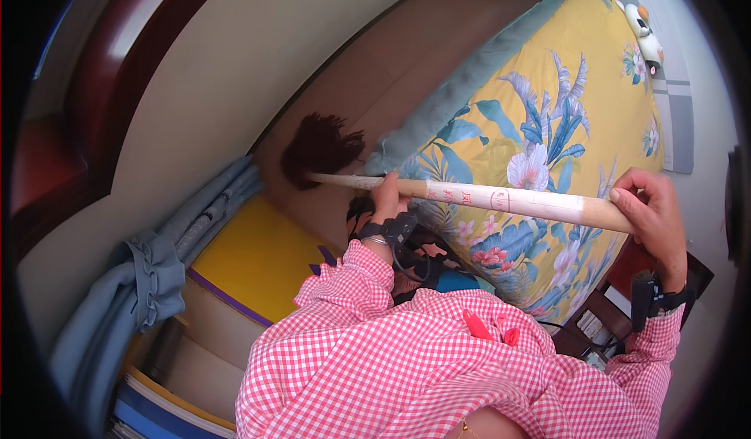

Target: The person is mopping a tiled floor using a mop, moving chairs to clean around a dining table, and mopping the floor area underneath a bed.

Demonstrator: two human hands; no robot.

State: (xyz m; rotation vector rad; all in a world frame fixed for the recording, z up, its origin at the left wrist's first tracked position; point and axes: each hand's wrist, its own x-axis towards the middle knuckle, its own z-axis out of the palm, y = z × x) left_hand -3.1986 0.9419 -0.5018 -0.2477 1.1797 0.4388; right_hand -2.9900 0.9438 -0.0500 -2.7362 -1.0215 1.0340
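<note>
A mop (485, 196) with a pale wooden handle, partly wrapped in a white label, lies slantwise across my body. Its dark maroon head (321, 151) rests on the brown floor, beyond my left hand. My left hand (385, 198) is closed round the handle partway down, near the head. Close to the upper end, my right hand (651, 214) grips the handle, its thumb laid along the top. Dark straps circle both wrists, and the pink checked sleeves come up from below.
At the right stands a bed with a yellow floral cover (540, 126); a white plush toy (643, 36) lies at its far edge. A tied blue curtain (156, 275) hangs at the left beside a yellow panel (250, 259). The brown floor (407, 55) runs between wall and bed.
</note>
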